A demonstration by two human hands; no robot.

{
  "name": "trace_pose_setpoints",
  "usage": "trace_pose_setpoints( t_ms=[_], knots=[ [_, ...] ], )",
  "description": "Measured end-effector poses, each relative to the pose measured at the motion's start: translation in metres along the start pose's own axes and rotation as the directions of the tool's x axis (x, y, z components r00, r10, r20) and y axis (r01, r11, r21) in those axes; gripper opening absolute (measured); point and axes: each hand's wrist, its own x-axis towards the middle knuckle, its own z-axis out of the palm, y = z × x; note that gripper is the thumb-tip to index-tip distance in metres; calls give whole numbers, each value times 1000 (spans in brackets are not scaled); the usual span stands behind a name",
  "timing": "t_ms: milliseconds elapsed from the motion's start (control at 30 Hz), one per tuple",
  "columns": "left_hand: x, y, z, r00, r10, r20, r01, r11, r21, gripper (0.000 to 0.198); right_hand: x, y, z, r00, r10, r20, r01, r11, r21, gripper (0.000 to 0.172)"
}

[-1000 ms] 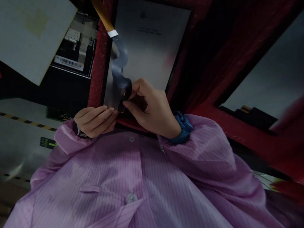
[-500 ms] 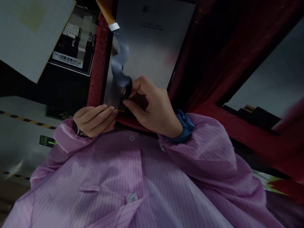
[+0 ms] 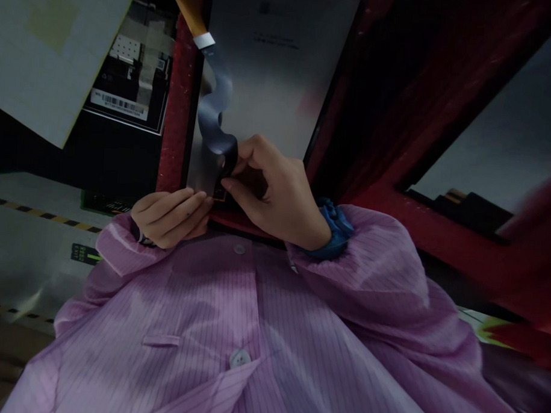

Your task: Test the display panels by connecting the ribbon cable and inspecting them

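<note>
A flat grey ribbon cable (image 3: pixel 210 117) runs in waves over the lower left of a grey display panel (image 3: pixel 275 80). Its far end joins an orange strip (image 3: pixel 188 10) at a pale connector (image 3: pixel 204 41). The near end, dark and curled, is pinched between thumb and forefinger of my right hand (image 3: pixel 278 194). Below that pinch, a small dark connector piece (image 3: pixel 218 194) sits at the panel's near edge. My left hand (image 3: pixel 171 218) is closed beside it, fingers pressed together with the tips next to that piece; its thumb and anything it grips are hidden.
Red padding (image 3: pixel 174 118) borders the panel. Leftward lie a black device with a barcode label (image 3: pixel 119 104) and a yellowish sheet (image 3: pixel 50 54). Another panel (image 3: pixel 495 124) lies in a red holder at right. A green circuit board (image 3: pixel 104 203) shows beyond my left wrist.
Both hands keep nearly the same place and grip. The view has shifted slightly, so the cable, panel and label appear a little displaced.
</note>
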Motion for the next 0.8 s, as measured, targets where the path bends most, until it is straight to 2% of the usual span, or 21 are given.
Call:
trace_pose_setpoints(
  t_ms=[100, 367, 400, 467, 533, 567, 667, 800],
  knots=[
    [-5, -2, -1, 997, -10, 74, 8, 999, 31, 23, 0, 0, 0, 1000, -26, -9, 26, 1000, 8, 26],
    [2, 0, 2, 997, -35, 69, 31, 998, 58, 24, 1, 1, -1, 1000, -19, 18, 19, 999, 35, 26],
    [3, 1, 2, 999, -16, 41, 13, 997, 77, 23, 1, 1, -1, 1000, -13, 25, 12, 999, 37, 27],
    [6, 1, 1, 993, 85, -87, -73, 989, 128, 20, 1, 1, -2, 999, -6, 38, 5, 999, 37, 27],
    [8, 3, 0, 962, 191, -196, -148, 966, 214, 18, 1, 1, -2, 999, 0, 41, -2, 999, 35, 28],
    [8, 3, -1, 954, 215, -210, -159, 953, 256, 19, 1, 1, -2, 999, 1, 42, -3, 999, 35, 28],
    [8, 5, -1, 975, 164, -153, -112, 948, 298, 25, 1, 0, -2, 999, -1, 35, 0, 999, 40, 28],
    [8, 5, -1, 993, 68, -100, -49, 982, 184, 26, 2, -1, -2, 998, 24, 56, -26, 999, 48, 27]
  ],
)
